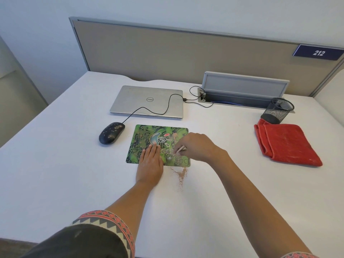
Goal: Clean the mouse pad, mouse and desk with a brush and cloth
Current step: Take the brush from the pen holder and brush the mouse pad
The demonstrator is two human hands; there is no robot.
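White bench [55, 174] carries all items. Closed silver laptop [141, 101] lies at far centre. Folded red cloth [286, 144] lies at right, well apart from both hands, untouched. Green mouse pad [147, 135] lies at centre, near side of the laptop. Left hand [150, 164]: grip flat, fingers straight, pressing the pad's near edge. Right hand [197, 146]: grip curled, pinching a small brush [179, 150] whose tip meets the pad's near right area. Black mouse [111, 132], speckled with debris, sits just left of the pad. Tan dust [181, 175] lies on the bench just beyond the pad's near edge.
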